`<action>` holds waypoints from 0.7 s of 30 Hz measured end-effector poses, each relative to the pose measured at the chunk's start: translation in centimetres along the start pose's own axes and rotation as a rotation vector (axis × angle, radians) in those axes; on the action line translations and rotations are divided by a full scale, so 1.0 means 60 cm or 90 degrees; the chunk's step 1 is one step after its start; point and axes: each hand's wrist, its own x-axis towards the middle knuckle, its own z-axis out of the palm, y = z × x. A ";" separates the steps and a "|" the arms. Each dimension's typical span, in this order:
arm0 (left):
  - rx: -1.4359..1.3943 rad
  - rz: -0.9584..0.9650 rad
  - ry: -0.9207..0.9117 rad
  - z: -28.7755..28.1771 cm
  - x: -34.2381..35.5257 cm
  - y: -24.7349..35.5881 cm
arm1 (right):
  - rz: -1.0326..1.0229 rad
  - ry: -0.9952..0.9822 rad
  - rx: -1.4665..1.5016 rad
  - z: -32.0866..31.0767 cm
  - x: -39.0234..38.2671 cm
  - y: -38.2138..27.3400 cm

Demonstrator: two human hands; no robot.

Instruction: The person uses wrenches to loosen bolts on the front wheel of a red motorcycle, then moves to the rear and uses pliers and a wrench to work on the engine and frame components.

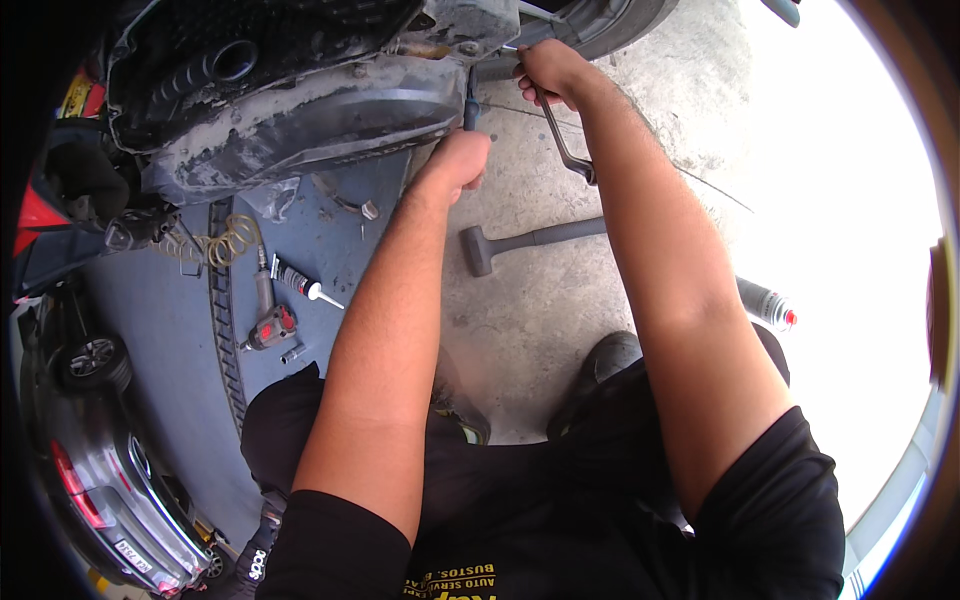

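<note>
My left hand (460, 162) is closed round the lower end of an upright tool with a dark blue handle (472, 108), which looks like a screwdriver. Its upper end meets the underside of a scooter's grey engine casing (330, 115). My right hand (550, 75) is higher and further right, beside the rear tyre (625, 28). It grips a steel ring spanner (562, 140), whose offset end hangs down by my right forearm. A thin metal end also shows by the right fingertips, but what it meets is too small to tell.
A grey mallet (535, 237) lies on the concrete, its handle end behind my right forearm. To the left are a red and grey air wrench (272, 325) on a coiled hose (230, 240), a sealant tube (300, 281) and a socket (292, 353). A spray can (765, 303) lies at right; a grey car (110, 470) stands left.
</note>
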 end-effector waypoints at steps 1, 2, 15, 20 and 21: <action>-0.001 0.001 -0.008 -0.003 0.000 0.000 | 0.015 0.008 0.004 0.005 -0.002 -0.004; -0.001 0.001 -0.016 -0.006 -0.001 -0.001 | 0.029 0.016 0.008 0.010 -0.004 -0.007; 0.027 0.004 0.002 -0.003 0.000 0.005 | -0.017 0.215 -0.154 0.034 0.001 0.030; 0.028 -0.007 0.021 -0.003 0.002 -0.002 | 0.140 -0.025 -0.055 0.004 -0.010 -0.029; 0.029 -0.008 0.022 -0.005 0.000 -0.004 | 0.136 -0.001 0.037 0.004 -0.018 -0.029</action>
